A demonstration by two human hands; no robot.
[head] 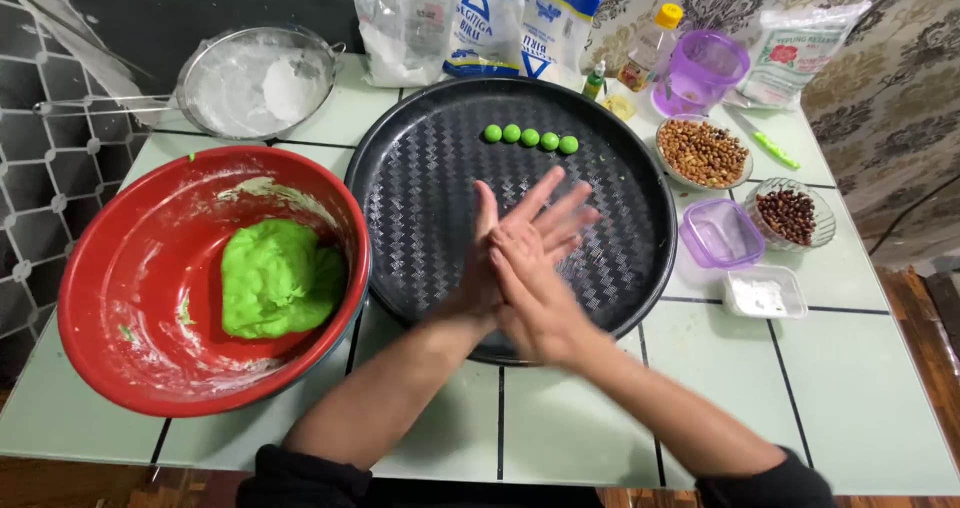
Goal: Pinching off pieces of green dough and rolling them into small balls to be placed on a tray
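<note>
- My left hand (497,268) and right hand (535,268) are pressed palm to palm over the black round tray (420,158); fingers stretched flat, and I cannot tell what sits between them.
- Five small green balls (530,138) lie in a row at the tray's far side.
- The green dough lump (275,278) rests in the red bowl (120,298) on the table (850,388), left of my hands.
- I judge the dough soft, light and slightly tacky: pinch from its edge, gently.
</note>
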